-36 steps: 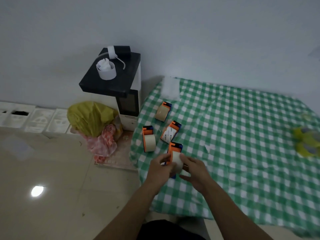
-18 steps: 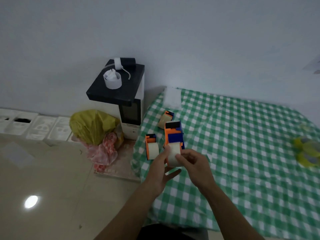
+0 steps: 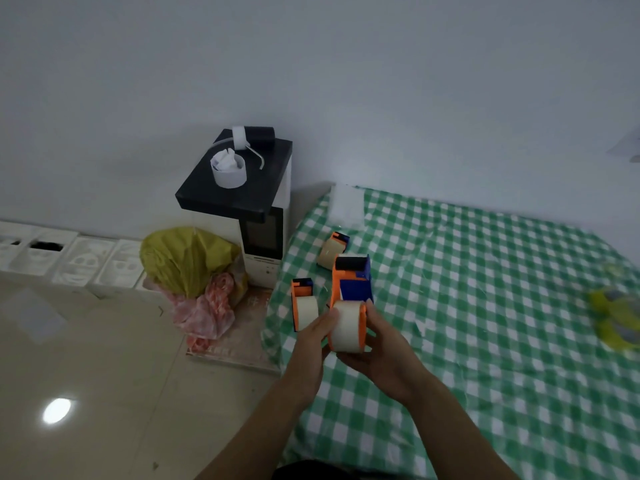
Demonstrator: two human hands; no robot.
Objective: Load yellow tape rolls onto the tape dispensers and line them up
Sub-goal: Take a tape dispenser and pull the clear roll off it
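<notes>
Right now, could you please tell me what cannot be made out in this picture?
Head view only:
Yellow rolls: blurred at the right edge; count unclear.
Held dispenser: its underside is hidden by the right hand, and it hides whatever lies behind it.
Far dispenser: too small and dim to tell whether tape is threaded.

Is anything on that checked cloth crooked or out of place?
Yes: the far tape dispenser lies tilted at an angle, out of line with the upright dispenser near the edge of the cloth. Nothing looks spilled or broken.
</notes>
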